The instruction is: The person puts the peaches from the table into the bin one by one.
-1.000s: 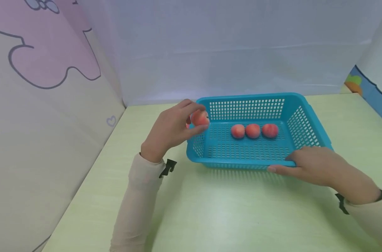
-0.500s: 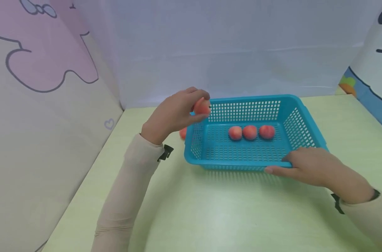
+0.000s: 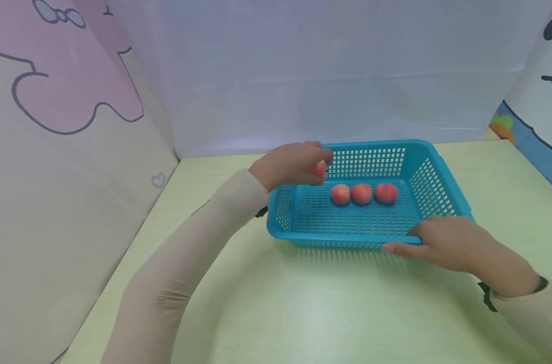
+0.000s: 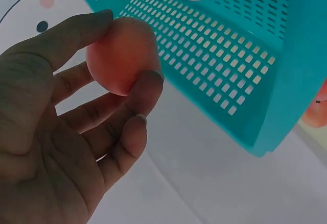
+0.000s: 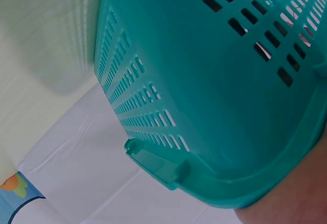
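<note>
My left hand [image 3: 291,163] holds a peach [image 4: 122,55] between thumb and fingertips, above the left part of a blue plastic basket [image 3: 349,237]. In the head view the fingers cover much of that peach. Three reddish peaches [image 3: 361,193] sit in a row on the basket's slotted floor, right of the left hand. At the basket's front right corner, my right hand [image 3: 458,247] grips the rim, thumb outside and fingers over the inside. The right wrist view shows the basket's wall [image 5: 214,106] close up, with only a bit of the hand at the lower right.
More peach [image 4: 318,113] shows outside the basket at the right edge of the left wrist view; the left arm hides that spot in the head view. A pale green table [image 3: 326,303] lies beneath, with a white sheet [image 3: 326,76] behind and a printed cloth [image 3: 76,202] at left.
The left hand has lifted the peach from the basket's left edge, then carried it right and slightly down over the basket. The right hand keeps its grip on the rim.
</note>
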Demonstrator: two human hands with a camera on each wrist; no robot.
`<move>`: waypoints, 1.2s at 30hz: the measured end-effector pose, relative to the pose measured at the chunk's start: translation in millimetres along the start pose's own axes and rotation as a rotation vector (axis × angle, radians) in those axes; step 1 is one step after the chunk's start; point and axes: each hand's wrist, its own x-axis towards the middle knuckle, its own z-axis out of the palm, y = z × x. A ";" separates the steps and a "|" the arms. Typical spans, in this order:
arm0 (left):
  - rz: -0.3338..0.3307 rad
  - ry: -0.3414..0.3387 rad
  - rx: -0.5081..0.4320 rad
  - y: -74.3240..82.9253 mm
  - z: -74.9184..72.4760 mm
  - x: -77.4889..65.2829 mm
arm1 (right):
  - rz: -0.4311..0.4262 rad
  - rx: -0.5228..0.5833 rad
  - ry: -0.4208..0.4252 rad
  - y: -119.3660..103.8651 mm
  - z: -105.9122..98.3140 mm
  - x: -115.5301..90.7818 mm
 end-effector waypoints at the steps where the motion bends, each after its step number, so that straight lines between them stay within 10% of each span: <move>1: -0.001 -0.025 0.008 1.7 1.5 3.3 | -0.001 0.001 0.004 -0.3 0.7 0.0; 8: -0.063 -0.170 0.077 8.0 10.5 18.2 | -0.017 0.001 0.027 -1.8 1.3 0.4; 21: -0.078 -0.241 0.104 13.8 30.7 37.9 | -0.009 -0.019 0.040 0.4 1.0 0.1; 36: -0.091 -0.173 0.307 33.8 44.1 49.2 | -0.012 -0.011 0.043 1.4 2.0 -1.0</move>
